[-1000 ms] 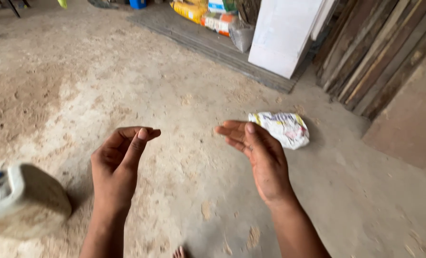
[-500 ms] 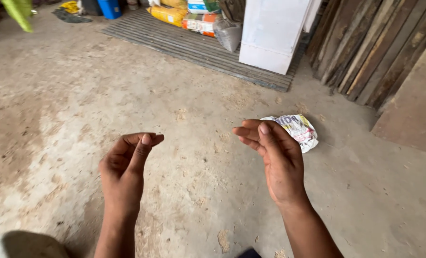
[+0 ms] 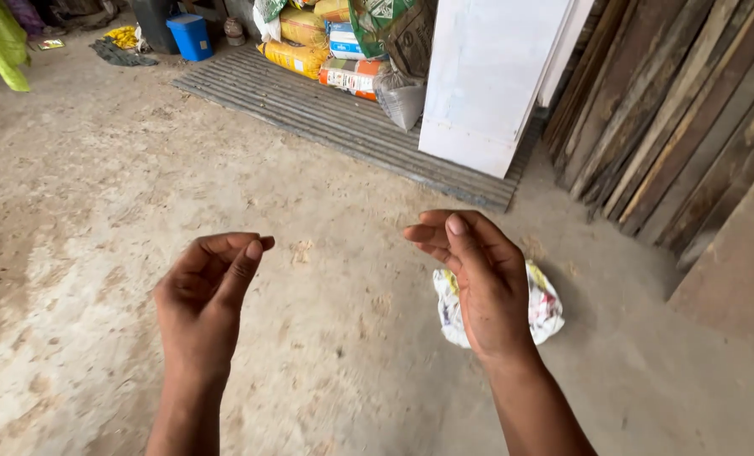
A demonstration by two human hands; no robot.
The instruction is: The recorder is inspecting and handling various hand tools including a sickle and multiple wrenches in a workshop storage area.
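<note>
- The dusty concrete floor fills most of the view, pale and stained, with sandy patches toward 9 o'clock.
- Wooden planks lean upright in a row at 2 o'clock, brown and weathered.
- A white board stands tilted at 12 o'clock, its lower edge on a ridged metal sheet that lies flat on the floor.
- Filled sacks, yellow, orange and green, are piled at 11 to 12 o'clock, on the far end of the sheet.
- A blue bucket sits at 11 o'clock, near a yellow cloth.
- The right hand hangs at 4 o'clock from centre, fingers loosely curled inward, palm turned left, holding nothing.
- The left hand hangs at 8 o'clock, fingers curled the same way, empty, well apart from the right.
- A crumpled printed bag, white with coloured marks, lies on the floor at 4 o'clock, partly hidden behind the right hand; whether the hand touches it cannot be told.
</note>
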